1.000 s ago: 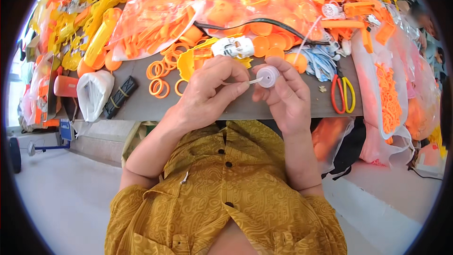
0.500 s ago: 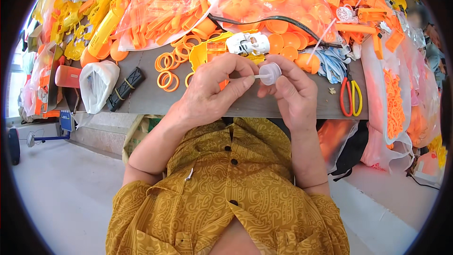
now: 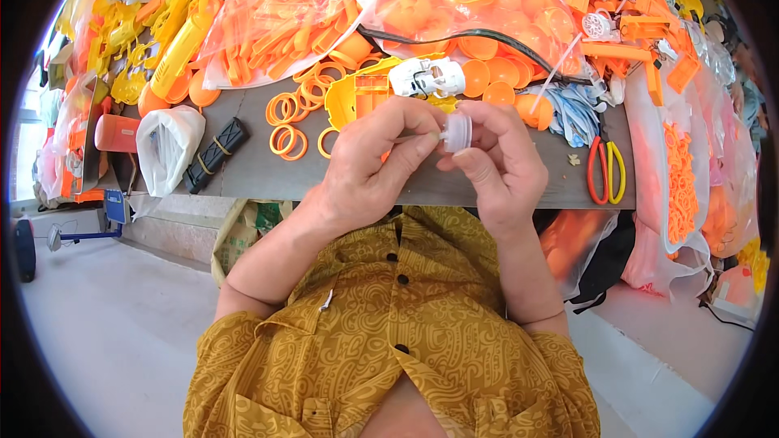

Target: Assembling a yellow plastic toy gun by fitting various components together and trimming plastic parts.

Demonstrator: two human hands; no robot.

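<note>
A small, round, clear cap (image 3: 458, 132) is held up over the worktop (image 3: 260, 174), near its front edge and in front of the shirt (image 3: 398, 292). The cap is gripped between the thumb and fingers of the right hand (image 3: 505, 166). At its left side, a small pale tip (image 3: 442, 137) is pinched by the thumb and finger of the left hand (image 3: 367, 164).

So far, the cap and the tip have been brought together, side to side. Whether they are joined cannot be told, because the spot is partly hidden by fingertips. The job on this piece seems not to be finished, as both hands are being used on it and it is not yet set down.

The front edge of the worktop is crossed by both forearms, and it could be bumped if the wrists were dropped. On the left, bare grey top can be seen between the orange rings (image 3: 304, 144) and the black bundle (image 3: 217, 156). On the right, a bare patch is ended by the scissors (image 3: 607, 166) with red and yellow handles. Past the hands, space is taken up by a white toy part (image 3: 428, 76) and bags of orange pieces (image 3: 454, 0), so little room is left there.
</note>
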